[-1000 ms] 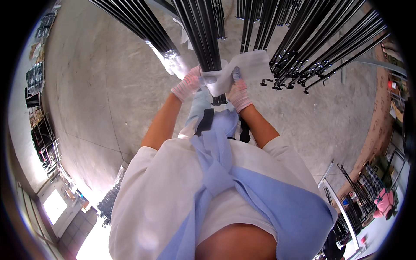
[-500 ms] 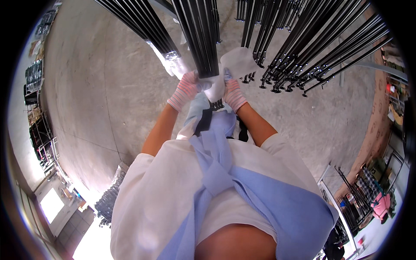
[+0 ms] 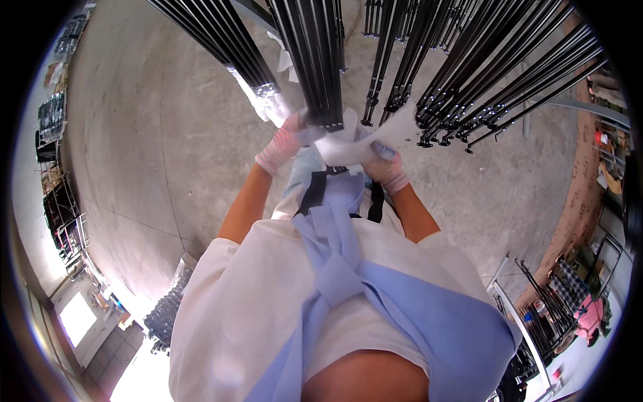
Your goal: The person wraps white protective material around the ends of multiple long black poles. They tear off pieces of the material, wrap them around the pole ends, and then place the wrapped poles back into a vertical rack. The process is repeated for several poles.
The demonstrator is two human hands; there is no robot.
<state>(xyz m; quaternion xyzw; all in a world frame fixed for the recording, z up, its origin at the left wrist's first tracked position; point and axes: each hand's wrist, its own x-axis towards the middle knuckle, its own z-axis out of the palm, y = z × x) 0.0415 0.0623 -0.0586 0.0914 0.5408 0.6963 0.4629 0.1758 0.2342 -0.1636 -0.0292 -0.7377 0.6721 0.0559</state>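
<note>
A bundle of black metal tubes hangs in front of me, a thin white wrapping sheet around its lower end. My left hand, in a striped glove, is closed at the bundle's left side with the sheet's edge under its fingers. To the right, my right hand, gloved with bluish fingertips, is closed on the sheet. The sheet's loose end flares up to the right beyond that hand. Both hands are slightly blurred, and the sheet partly covers the bundle's end.
Left of the bundle hangs another set of black tubes, its end wrapped in shiny clear plastic. Many black rods with end fittings hang at the right. Grey concrete floor lies below; racks line the left side.
My right hand has moved down and right, drawing the white sheet away from the bundle's side. My left hand stays at the bundle's left. The hanging rods at right have swung slightly.
</note>
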